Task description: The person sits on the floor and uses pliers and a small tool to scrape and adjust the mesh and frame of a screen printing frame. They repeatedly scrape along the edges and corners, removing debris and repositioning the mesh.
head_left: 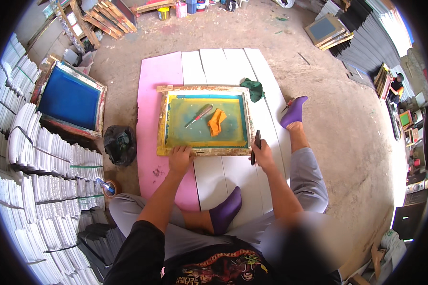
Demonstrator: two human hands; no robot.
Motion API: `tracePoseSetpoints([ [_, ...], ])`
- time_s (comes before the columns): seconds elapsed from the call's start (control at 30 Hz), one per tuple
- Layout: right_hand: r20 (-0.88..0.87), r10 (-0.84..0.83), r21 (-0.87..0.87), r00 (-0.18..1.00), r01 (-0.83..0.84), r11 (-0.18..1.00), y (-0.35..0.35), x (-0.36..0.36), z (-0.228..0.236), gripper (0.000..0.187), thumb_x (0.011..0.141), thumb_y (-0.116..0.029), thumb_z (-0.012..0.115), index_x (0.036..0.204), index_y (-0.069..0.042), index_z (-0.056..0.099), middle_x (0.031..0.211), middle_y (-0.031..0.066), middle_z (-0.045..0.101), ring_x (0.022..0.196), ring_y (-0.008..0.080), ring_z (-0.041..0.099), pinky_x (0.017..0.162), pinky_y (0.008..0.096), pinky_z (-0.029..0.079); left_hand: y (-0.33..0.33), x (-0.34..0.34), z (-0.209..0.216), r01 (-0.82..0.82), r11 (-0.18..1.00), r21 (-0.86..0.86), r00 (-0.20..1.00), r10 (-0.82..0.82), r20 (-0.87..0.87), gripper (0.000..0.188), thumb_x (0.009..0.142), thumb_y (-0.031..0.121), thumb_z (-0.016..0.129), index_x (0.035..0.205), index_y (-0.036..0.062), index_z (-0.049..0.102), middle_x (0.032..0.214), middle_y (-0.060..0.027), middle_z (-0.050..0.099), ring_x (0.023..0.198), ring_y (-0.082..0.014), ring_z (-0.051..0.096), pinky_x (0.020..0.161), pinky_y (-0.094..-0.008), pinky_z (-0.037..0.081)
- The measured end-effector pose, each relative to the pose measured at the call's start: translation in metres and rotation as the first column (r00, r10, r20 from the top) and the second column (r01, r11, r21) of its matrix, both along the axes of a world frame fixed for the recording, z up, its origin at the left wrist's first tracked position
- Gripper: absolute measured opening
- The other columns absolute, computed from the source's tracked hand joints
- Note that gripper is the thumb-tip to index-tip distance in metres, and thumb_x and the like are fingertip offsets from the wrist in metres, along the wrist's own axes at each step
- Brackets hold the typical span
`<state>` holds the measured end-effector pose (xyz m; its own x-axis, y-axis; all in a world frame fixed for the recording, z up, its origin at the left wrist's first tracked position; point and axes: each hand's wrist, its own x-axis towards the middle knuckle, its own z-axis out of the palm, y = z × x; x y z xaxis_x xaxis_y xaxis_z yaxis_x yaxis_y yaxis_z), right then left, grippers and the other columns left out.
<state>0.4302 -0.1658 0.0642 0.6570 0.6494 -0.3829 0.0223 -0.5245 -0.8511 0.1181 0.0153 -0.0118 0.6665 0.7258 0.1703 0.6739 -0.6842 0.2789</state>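
Observation:
A wooden screen-printing frame (162,124) with yellow and teal stained mesh lies flat before me. My left hand (179,159) rests at its near left edge, with its fingers over the wooden rail. Beside the near right corner, my right hand (263,155) is closed around a black hand tool (257,139); its exact kind does not show. On the mesh lie a screwdriver (199,116) with a reddish handle and a crumpled orange cloth (217,122). A dark green cloth (253,90) sits by the far right corner.
Pink and white boards (159,71) lie under the frame. Stacked white sheets (57,156) line the left, near a blue-meshed screen (70,99) and a black plastic bag (119,145). A red-handled tool (287,105) is beside my right foot. Another person (396,88) is far right.

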Motion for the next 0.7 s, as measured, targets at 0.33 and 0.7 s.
tracePoseSetpoints([
  [0.33, 0.244, 0.09, -0.332, 0.965, -0.004, 0.943, -0.057, -0.026, -0.07, 0.029, 0.092, -0.015, 0.063, 0.112, 0.005, 0.061, 0.095, 0.0282, 0.072, 0.086, 0.0426, 0.075, 0.076, 0.0515, 0.059, -0.032, -0.005, 0.015, -0.046, 0.995, -0.087, 0.985, 0.031, -0.172, 0.08, 0.087, 0.03, 0.079, 0.158, 0.0187, 0.044, 0.166, -0.0102, 0.039, 0.156, -0.0341, 0.029, 0.126, -0.0552, 0.024],
  [0.7, 0.142, -0.029, -0.272, 0.989, 0.067, 0.96, -0.04, -0.039, -0.076, 0.018, 0.092, -0.011, 0.061, 0.105, 0.001, 0.058, 0.083, 0.0162, 0.068, 0.06, 0.0265, 0.071, 0.043, 0.0428, 0.052, -0.017, -0.008, 0.018, -0.037, 0.983, -0.179, 0.977, -0.002, -0.215, 0.082, 0.082, 0.021, 0.08, 0.157, 0.0181, 0.045, 0.166, -0.0096, 0.039, 0.156, -0.034, 0.03, 0.127, -0.0542, 0.024],
])
